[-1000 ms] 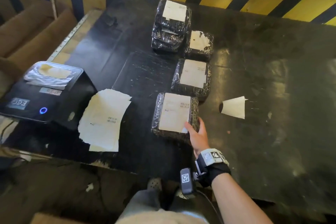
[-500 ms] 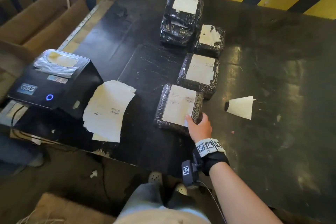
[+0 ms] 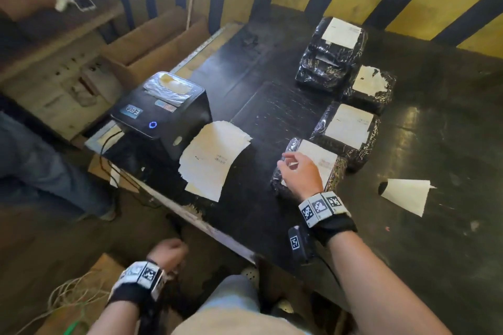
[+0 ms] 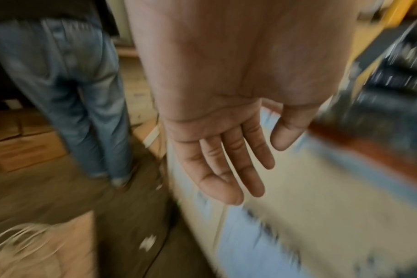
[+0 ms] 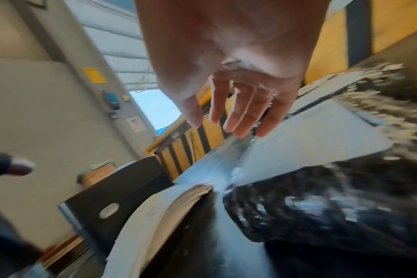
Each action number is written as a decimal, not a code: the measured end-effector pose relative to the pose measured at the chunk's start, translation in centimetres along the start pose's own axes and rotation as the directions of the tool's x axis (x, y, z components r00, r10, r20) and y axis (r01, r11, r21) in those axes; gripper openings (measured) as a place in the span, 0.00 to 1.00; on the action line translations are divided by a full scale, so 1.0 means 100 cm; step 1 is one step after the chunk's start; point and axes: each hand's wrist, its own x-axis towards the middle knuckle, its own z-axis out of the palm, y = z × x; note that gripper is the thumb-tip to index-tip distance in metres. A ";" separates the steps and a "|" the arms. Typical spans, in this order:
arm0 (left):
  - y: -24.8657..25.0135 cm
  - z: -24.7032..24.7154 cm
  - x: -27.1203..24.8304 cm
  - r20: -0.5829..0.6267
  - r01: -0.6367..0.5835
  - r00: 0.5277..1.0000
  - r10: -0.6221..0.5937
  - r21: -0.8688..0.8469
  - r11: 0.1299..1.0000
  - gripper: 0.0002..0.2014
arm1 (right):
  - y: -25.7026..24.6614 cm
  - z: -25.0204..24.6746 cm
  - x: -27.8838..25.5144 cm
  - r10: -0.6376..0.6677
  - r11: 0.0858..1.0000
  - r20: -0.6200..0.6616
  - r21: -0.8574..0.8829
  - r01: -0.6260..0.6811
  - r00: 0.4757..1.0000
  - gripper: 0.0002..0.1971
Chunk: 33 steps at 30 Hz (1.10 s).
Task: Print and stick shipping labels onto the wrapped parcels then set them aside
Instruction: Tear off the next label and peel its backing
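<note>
- The left hand (image 3: 168,252), at seven o'clock below the tabletop (image 3: 424,226) edge, had newly come into view; its grip was wide, fingers straight, holding nothing.
- The right hand (image 3: 299,171) had shifted from the nearest parcel (image 3: 333,171)'s near corner to hover over its label, grip loose and empty.
- At ten o'clock the printer (image 3: 163,114) showed "EGG"-like lettering, beside loose label sheets (image 3: 215,158).
- Labelled parcels (image 3: 348,128) lined toward one o'clock.

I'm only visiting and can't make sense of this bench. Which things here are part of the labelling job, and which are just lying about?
Part of the job:
- label printer
- stack of printed labels
- nearest wrapped parcel, under the open right hand
- other labelled parcels

Lying about:
- curled paper scrap
- cardboard box behind the printer
- coiled cord on the floor
- idle left hand
</note>
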 end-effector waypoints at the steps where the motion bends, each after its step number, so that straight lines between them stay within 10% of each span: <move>1: 0.020 -0.007 -0.004 -0.035 -0.050 0.998 0.049 -0.020 0.999 0.07 | -0.007 0.006 0.001 -0.026 1.000 0.042 -0.015 0.027 0.999 0.13; 13: 0.177 -0.059 0.018 -0.243 -0.440 0.846 0.474 0.182 0.879 0.21 | -0.060 0.077 0.043 -0.103 0.945 0.302 -0.267 0.187 0.948 0.15; 33: 0.179 -0.083 0.066 -0.143 -0.429 0.845 0.515 0.393 0.813 0.30 | -0.056 0.132 0.073 0.012 0.830 0.125 -0.555 0.060 0.992 0.25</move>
